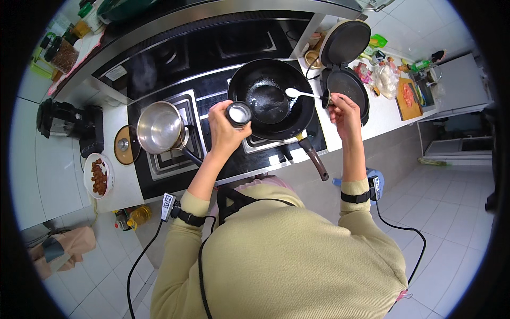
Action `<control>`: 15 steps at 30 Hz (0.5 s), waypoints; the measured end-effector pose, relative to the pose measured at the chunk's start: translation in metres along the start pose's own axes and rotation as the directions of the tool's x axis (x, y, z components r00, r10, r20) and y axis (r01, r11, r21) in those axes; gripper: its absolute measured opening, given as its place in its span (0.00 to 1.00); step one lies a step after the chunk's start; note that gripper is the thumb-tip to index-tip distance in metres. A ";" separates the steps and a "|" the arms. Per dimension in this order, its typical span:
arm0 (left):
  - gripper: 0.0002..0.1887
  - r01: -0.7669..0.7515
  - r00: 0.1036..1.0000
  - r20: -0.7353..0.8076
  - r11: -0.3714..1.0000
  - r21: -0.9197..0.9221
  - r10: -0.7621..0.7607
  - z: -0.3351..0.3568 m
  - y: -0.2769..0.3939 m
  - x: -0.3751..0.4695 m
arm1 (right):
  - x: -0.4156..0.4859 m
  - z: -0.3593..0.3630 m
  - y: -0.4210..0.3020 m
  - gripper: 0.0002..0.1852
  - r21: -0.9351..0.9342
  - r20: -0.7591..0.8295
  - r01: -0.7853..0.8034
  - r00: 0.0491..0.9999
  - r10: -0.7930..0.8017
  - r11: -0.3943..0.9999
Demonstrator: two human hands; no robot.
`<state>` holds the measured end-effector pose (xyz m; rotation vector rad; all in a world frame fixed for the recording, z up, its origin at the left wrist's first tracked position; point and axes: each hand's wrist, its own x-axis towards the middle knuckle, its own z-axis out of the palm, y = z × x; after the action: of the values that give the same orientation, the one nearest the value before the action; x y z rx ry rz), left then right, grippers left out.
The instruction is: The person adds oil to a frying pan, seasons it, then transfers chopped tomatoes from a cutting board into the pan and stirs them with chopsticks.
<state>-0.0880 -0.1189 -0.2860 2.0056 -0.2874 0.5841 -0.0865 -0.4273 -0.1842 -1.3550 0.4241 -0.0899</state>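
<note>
My left hand (225, 129) grips a small dark-rimmed jar (239, 114) of white granular seasoning, its mouth facing up beside the wok's left rim. In my right hand (345, 112) is a black lid (326, 98) with a white spoon (299, 93) attached. The spoon reaches over the right side of the black wok (271, 131); whether its bowl carries seasoning I cannot tell. Shiny liquid, apparently oil, coats the wok's bottom. Its brown handle (314, 158) points toward me past the stove's front edge.
A steel saucepan (159, 127) stands on the left burner, near a glass lid (125, 145) and a white bowl (109, 183) of brown chunks. To the right are an opened electric griddle (346, 85) and a cutting board (408, 111) with sliced pink food. A range hood (199, 18) borders the far side.
</note>
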 end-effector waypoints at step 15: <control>0.44 -0.179 0.984 0.004 0.983 -0.038 0.179 -0.086 0.030 0.027 | -0.095 0.226 -0.055 0.16 -0.526 0.820 0.841 0.540 -0.189 0.126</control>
<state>-0.1024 -0.0571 -0.2153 1.9585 -0.4833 0.6790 -0.0861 -0.2013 -0.0737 -2.5533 -0.8361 -0.0550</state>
